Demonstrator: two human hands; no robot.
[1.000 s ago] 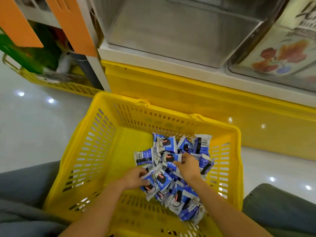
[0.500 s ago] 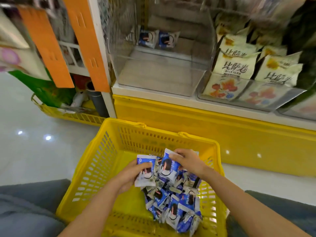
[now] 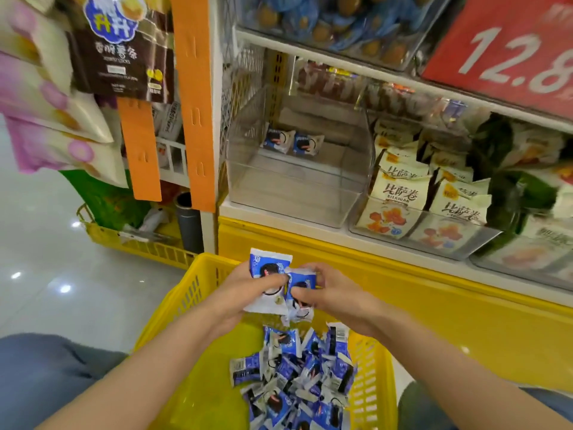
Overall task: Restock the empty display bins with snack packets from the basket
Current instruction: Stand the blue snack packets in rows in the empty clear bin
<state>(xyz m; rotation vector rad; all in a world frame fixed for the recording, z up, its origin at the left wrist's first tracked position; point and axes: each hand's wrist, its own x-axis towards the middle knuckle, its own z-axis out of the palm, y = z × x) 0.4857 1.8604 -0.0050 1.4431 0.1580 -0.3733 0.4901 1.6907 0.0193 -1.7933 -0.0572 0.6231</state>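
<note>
Packets lifted above the basket [image 3: 198,293]
Left hand [image 3: 245,290] grips one snack packet [image 3: 268,268]; right hand [image 3: 328,293] pinches another packet [image 3: 302,285] touching it.

A red price sign [image 3: 508,48] reading 12.8 hangs at one o'clock, above cream-coloured roll packs [image 3: 403,190] stacked at three o'clock. Two orange hanging strips [image 3: 193,103] drop at eleven o'clock beside a dark crisp bag [image 3: 124,57]. Glossy white floor [image 3: 46,290] spreads at nine o'clock.

Glossy pale floor [image 3: 46,274] reflecting ceiling lights; yellow shelf base [image 3: 434,321]; orange hanging strips [image 3: 193,103]; red price sign [image 3: 511,51].
</note>
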